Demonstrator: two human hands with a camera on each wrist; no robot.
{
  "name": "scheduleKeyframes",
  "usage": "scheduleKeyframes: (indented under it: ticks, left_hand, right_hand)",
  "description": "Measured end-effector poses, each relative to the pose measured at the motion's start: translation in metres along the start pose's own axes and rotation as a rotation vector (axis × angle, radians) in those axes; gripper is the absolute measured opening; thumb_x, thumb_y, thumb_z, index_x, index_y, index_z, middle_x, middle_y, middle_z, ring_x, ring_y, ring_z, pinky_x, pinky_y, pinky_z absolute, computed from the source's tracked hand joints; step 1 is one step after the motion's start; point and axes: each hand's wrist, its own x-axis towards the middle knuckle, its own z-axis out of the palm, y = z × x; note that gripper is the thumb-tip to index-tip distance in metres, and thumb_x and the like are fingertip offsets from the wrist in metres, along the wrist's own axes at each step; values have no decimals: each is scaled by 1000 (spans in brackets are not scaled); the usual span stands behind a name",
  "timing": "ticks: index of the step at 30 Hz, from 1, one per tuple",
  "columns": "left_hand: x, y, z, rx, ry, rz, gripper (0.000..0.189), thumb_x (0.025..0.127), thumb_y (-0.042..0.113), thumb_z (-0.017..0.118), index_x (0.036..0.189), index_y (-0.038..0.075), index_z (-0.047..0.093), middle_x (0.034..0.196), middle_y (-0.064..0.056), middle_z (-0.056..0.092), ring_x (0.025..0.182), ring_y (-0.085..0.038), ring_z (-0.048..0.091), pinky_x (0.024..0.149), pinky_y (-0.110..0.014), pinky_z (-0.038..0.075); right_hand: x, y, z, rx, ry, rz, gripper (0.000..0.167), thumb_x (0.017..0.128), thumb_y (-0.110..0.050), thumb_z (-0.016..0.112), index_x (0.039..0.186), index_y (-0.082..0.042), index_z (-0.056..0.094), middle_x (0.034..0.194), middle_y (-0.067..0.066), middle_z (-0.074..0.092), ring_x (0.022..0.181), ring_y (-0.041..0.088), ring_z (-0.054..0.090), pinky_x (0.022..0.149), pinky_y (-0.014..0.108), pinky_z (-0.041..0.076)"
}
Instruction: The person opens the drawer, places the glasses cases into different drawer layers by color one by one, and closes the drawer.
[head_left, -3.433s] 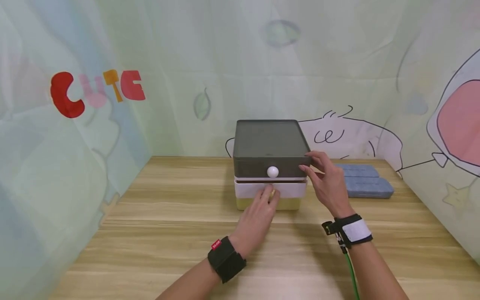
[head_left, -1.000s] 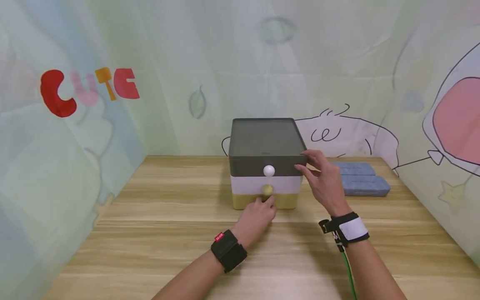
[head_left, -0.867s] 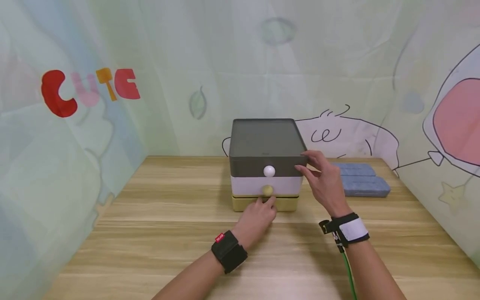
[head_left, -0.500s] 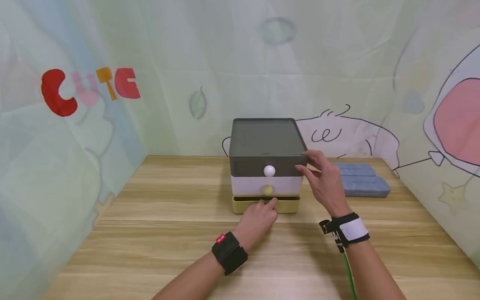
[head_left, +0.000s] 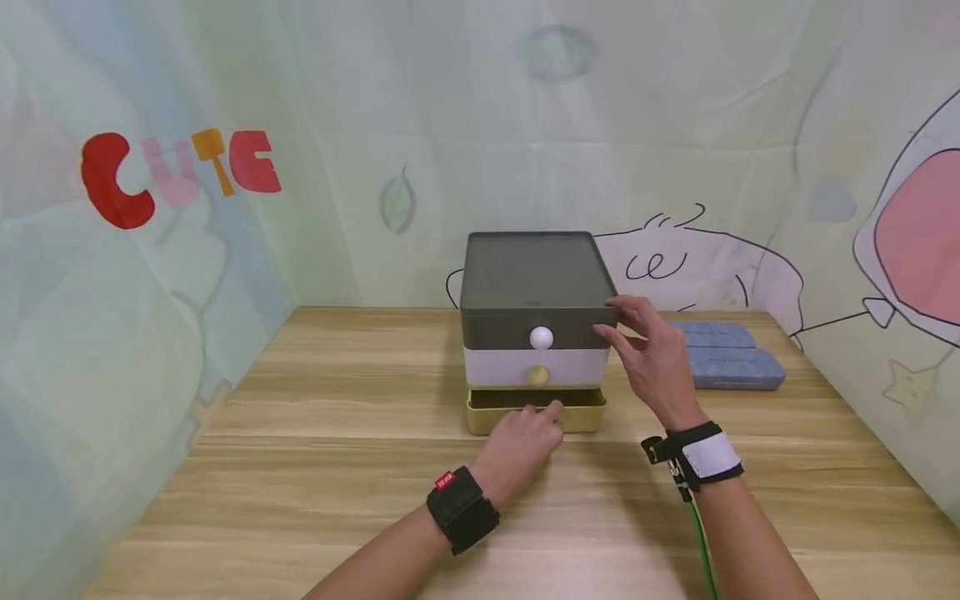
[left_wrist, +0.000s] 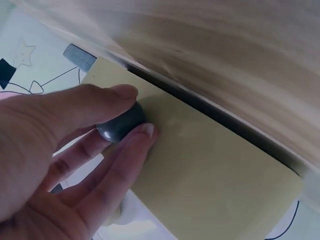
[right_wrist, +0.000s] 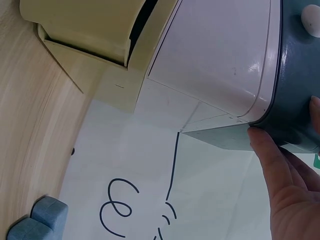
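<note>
A small three-tier drawer unit (head_left: 536, 271) stands on the table, with a dark grey top tier, a white middle tier and a yellow bottom tier. My left hand (head_left: 519, 447) is at the front of the yellow bottom drawer (head_left: 585, 420), which is pulled partly out. In the left wrist view, thumb and fingers pinch its dark round knob (left_wrist: 122, 124). My right hand (head_left: 660, 365) holds the right front corner of the grey tier, thumb at the front face. A white knob (head_left: 541, 337) and a yellow knob (head_left: 537, 376) mark the two upper drawers, both closed.
Two blue-grey fabric-covered blocks (head_left: 731, 369) lie on the wooden table (head_left: 337, 467), behind and right of my right hand. A printed curtain (head_left: 360, 167) encloses the back and sides. A green cable (head_left: 701, 533) runs from the right wrist strap.
The white middle drawer, slightly out at first, has closed. My left hand has moved down to the yellow drawer and drawn it toward me. The right hand stays at the corner.
</note>
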Motion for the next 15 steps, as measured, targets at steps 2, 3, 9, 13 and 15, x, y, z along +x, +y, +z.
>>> scheduleKeyframes:
  ticks: [2,3,9,13,15]
  left_hand:
    - [0,1,-2,2,-14,9,20,87,-1,73,93,18,79,97,5,62,65,-11,64,54,-19,52]
    - [-1,1,-3,3,-20,12,21,87,-1,74,94,18,79,97,5,62,65,-11,64,53,-19,52]
    - [-2,3,-6,23,-42,27,22,87,-1,73,95,18,80,97,5,63,62,-9,62,51,-17,49]
    - [-3,4,-6,14,-35,30,23,85,-2,73,94,19,80,97,5,63,63,-9,63,52,-17,50]
    - [-4,5,-6,10,-29,34,23,85,-2,73,94,19,80,96,6,64,64,-9,64,53,-17,51]
  right_hand:
    - [0,0,0,2,0,-4,39,92,-13,74,128,-7,61,128,17,70,117,38,69,81,45,60]
    - [0,0,0,4,0,-7,40,92,-13,74,129,-7,62,128,17,70,117,38,69,82,44,60]
    - [0,1,0,12,5,-18,41,92,-13,74,131,-6,63,130,16,69,116,36,70,82,43,60]
    - [0,2,0,19,5,-20,43,93,-12,74,133,-7,62,130,16,69,116,36,70,82,43,60]
    - [-1,3,-1,27,1,-18,46,93,-12,74,136,-8,61,131,17,69,117,36,69,83,42,60]
